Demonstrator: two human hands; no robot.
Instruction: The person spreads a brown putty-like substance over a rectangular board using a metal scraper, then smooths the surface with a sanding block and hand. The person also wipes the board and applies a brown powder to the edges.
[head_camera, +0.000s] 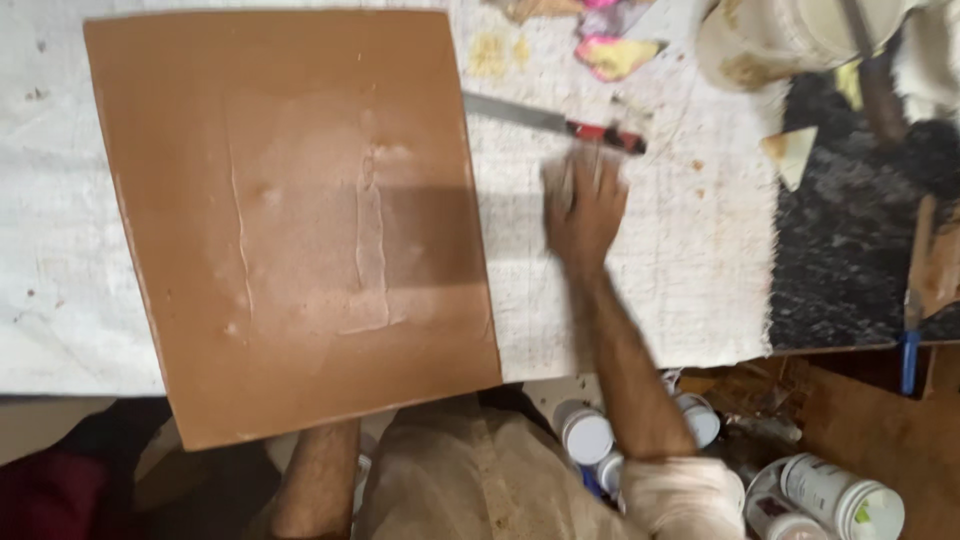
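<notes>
A large brown board (290, 215) lies on a white cloth-covered table (690, 270), its near edge overhanging the table. Pale smears and ridges mark its middle. My right hand (583, 205) rests on the cloth just right of the board, blurred, fingers together around a small pale thing I cannot make out. A knife (545, 120) with a red and black handle lies just beyond that hand. My left forearm (320, 475) reaches under the board's near edge; the left hand itself is hidden.
A white bucket (770, 40) stands at the far right. Pink and yellow scraps (610, 50) lie at the far edge. A dark surface (850, 230) adjoins the cloth on the right. Several white-lidded jars (590, 435) and cans (850, 495) sit on the floor below.
</notes>
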